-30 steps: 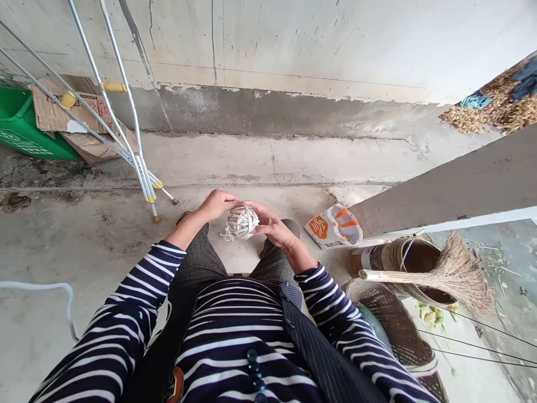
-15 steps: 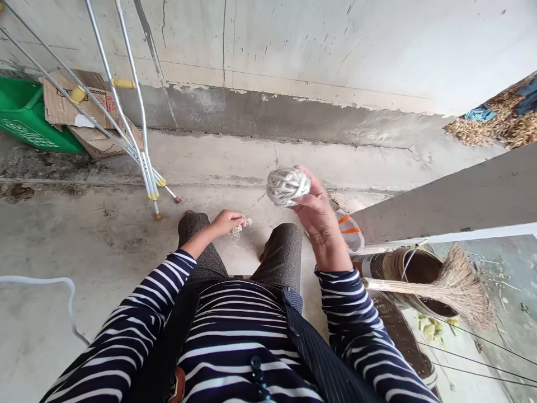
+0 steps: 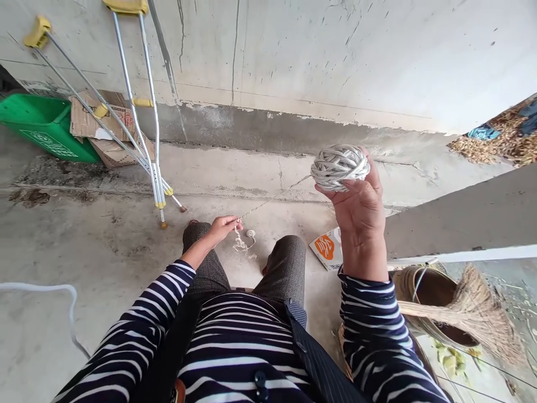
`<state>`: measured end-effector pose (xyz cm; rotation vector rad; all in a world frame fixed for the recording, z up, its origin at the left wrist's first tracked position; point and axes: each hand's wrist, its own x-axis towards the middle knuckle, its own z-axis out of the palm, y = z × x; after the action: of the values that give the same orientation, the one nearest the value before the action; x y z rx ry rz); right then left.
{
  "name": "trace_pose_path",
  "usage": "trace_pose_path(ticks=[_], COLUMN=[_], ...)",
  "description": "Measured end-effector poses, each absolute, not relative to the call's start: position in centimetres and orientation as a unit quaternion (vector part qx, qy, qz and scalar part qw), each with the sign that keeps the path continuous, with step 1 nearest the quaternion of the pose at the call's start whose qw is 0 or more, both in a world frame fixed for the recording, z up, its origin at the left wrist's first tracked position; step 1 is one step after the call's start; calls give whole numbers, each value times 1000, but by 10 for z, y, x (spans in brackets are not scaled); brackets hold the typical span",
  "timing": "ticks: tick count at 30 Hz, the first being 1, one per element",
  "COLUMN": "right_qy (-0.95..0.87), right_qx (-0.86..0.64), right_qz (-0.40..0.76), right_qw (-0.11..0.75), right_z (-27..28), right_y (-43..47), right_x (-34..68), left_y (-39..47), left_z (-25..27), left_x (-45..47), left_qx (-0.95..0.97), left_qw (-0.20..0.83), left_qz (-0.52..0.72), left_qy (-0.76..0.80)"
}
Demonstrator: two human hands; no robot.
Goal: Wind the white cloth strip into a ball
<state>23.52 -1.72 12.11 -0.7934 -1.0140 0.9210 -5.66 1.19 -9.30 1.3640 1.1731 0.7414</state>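
The right hand (image 3: 358, 204) is raised ahead of the right knee, palm up, with its fingers curved partway around a ball (image 3: 339, 167) of pale cord. The thumb presses on the near side, and the ball sits between thumb and fingers, clear of the floor (image 3: 121, 252). A thin strand (image 3: 274, 197) leaves the ball's left side and runs down, straight and slanting, to the left hand (image 3: 224, 228).

That hand is lower, just beyond the left knee, its fingers nearly closed, with thumb and fingertips pinching the strand. Loose loops (image 3: 239, 243) hang below the pinch, and a small round clump (image 3: 250, 233) shows just beside them; whether it hangs or lies on the floor, I cannot tell. The two hands are well apart.

Farther off to the left, a pair of crutches (image 3: 158, 184) leans toward the wall (image 3: 293, 50), in front of some cardboard (image 3: 119, 154) and a green bin (image 3: 44, 118). A white hose (image 3: 37, 286) curves over the floor nearer the body. Past the right forearm, a bag (image 3: 325, 246) with an orange mark is partly hidden, and a broom (image 3: 482, 308) lies across a bucket (image 3: 403, 282).
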Motion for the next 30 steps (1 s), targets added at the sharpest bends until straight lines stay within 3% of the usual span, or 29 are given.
trace_pose_path(ticks=[13, 17, 22, 26, 30], right_qy=[-407, -452, -489, -491, -484], right_qx=[-294, -322, -359, -360, -357], right_qz=[409, 447, 575, 596, 602], right_qw=[762, 702, 549, 523, 526], right_z=[169, 142, 102, 102, 115], right_y=[-27, -20, -17, -15, -8], right_x=[223, 217, 194, 184, 193], left_y=[24, 33, 44, 35, 12], left_z=[-82, -79, -33, 6, 10], left_x=[-43, -40, -9, 16, 18], left_qx=[638, 649, 640, 659, 666], left_qw=[431, 395, 465, 464, 511], left_qz=[239, 223, 374, 410, 384], left_qy=[591, 611, 483, 426, 383])
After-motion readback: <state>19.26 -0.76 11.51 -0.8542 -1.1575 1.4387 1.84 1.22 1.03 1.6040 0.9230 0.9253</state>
